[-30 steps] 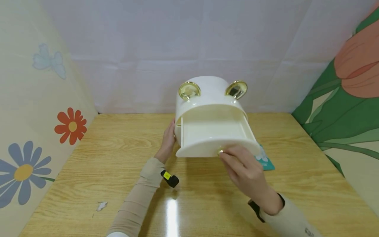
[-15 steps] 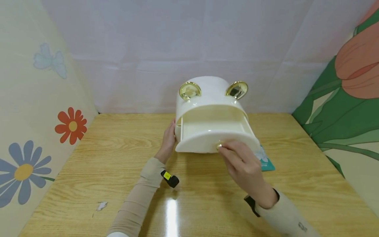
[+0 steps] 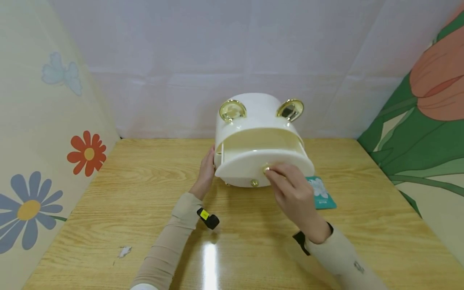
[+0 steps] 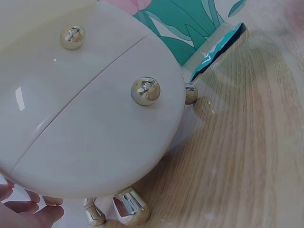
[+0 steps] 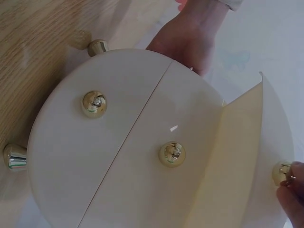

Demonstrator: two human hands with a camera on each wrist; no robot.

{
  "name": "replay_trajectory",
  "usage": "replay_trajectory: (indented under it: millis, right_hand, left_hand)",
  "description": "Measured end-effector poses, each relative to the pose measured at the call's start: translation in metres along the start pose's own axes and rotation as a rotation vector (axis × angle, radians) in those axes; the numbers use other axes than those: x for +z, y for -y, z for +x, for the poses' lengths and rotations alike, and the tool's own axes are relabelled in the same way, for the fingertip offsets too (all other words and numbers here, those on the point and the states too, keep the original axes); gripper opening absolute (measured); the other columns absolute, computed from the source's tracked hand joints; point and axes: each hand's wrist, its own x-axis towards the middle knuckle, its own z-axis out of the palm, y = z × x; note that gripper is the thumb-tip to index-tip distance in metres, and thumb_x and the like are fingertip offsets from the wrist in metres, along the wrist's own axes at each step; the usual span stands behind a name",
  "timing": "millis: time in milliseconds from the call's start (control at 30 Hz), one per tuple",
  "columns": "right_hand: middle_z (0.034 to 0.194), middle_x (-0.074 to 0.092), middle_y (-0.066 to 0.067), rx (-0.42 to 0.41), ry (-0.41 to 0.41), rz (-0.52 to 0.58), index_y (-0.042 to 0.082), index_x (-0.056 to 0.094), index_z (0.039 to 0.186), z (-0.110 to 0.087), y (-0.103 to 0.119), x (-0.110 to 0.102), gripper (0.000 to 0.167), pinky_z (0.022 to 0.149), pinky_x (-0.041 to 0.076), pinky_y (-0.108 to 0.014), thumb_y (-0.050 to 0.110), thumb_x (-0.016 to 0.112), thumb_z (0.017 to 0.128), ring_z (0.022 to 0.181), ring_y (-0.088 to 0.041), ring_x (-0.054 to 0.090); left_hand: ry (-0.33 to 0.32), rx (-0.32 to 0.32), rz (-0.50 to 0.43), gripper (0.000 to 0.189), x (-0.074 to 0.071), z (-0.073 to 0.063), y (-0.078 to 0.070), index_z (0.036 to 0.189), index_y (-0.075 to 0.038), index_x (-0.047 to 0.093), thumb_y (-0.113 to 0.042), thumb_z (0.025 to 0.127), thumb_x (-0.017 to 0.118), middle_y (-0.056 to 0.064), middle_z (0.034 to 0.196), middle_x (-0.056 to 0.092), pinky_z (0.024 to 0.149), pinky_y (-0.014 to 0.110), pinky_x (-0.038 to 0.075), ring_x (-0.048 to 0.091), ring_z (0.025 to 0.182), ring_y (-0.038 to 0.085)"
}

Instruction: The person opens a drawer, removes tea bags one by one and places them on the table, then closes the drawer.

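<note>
Top drawer (image 3: 243,163) slid inward, part-way out | 2 lower drawers (image 5: 197,107) closed | right hand (image 3: 295,194) pinching knob (image 5: 281,174) | left hand (image 3: 205,171) loose-fingered against cabinet (image 3: 255,108)

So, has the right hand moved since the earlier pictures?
Yes: judged against the teal packet, the right hand has moved forward and slightly left.

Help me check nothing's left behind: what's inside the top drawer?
Above the top drawer's front, only bare cream walls show. That front, its knob pinched by the right hand, covers the rest, so anything lower inside cannot be seen.
</note>
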Motion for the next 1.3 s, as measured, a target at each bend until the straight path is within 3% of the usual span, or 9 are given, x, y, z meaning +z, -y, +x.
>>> replay_trajectory:
  millis: [167,367,733,1033,1300]
  right_hand:
    - [0.082,0.062,-0.017,0.015,0.020,-0.019,-0.006,0.068,0.079,-0.003,-0.006,0.004,0.018,0.066,0.048,-0.036,0.004,0.056,0.088,0.073,-0.032,0.059]
    - [0.083,0.062,-0.018,0.050,0.031,-0.017,-0.006,0.068,0.080,-0.004,-0.014,0.011,0.016,0.066,0.048,-0.036,0.003,0.058,0.087,0.074,-0.033,0.059]
    - [0.085,0.062,-0.017,0.107,0.085,-0.018,-0.006,0.067,0.082,-0.002,-0.028,0.020,0.018,0.067,0.048,-0.038,0.008,0.058,0.089,0.078,-0.032,0.058]
    - [0.083,0.062,-0.019,0.149,0.095,-0.007,-0.008,0.066,0.080,0.000,-0.039,0.026,0.004,0.070,0.048,-0.039,-0.005,0.065,0.077,0.077,-0.034,0.057]
    - [0.081,0.063,-0.017,0.224,0.100,0.003,-0.007,0.067,0.078,0.001,-0.045,0.032,0.009,0.070,0.049,-0.040,-0.010,0.069,0.071,0.076,-0.033,0.057]
  left_hand:
    - [-0.003,-0.040,0.030,0.046,0.000,0.000,-0.004,0.139,-0.011,0.038,-0.031,0.101,0.021,0.010,0.135,0.044,0.100,0.038,0.032,0.039,0.123,0.022]
    - [-0.029,-0.073,0.031,0.044,0.000,0.000,-0.005,0.138,-0.014,0.040,-0.032,0.101,0.024,0.008,0.133,0.047,0.097,0.035,0.035,0.044,0.118,0.020]
    - [-0.013,-0.086,-0.045,0.045,0.000,0.000,-0.004,0.142,-0.013,0.033,-0.031,0.101,0.023,0.008,0.141,0.038,0.099,0.042,0.035,0.038,0.124,0.024]
    - [-0.008,-0.087,-0.034,0.045,0.001,-0.001,-0.004,0.141,-0.014,0.035,-0.032,0.101,0.024,0.005,0.141,0.038,0.098,0.042,0.035,0.038,0.123,0.022]
    - [-0.018,-0.080,-0.052,0.045,0.003,-0.003,-0.008,0.141,-0.010,0.034,-0.028,0.101,0.023,0.010,0.140,0.039,0.097,0.042,0.036,0.040,0.120,0.023]
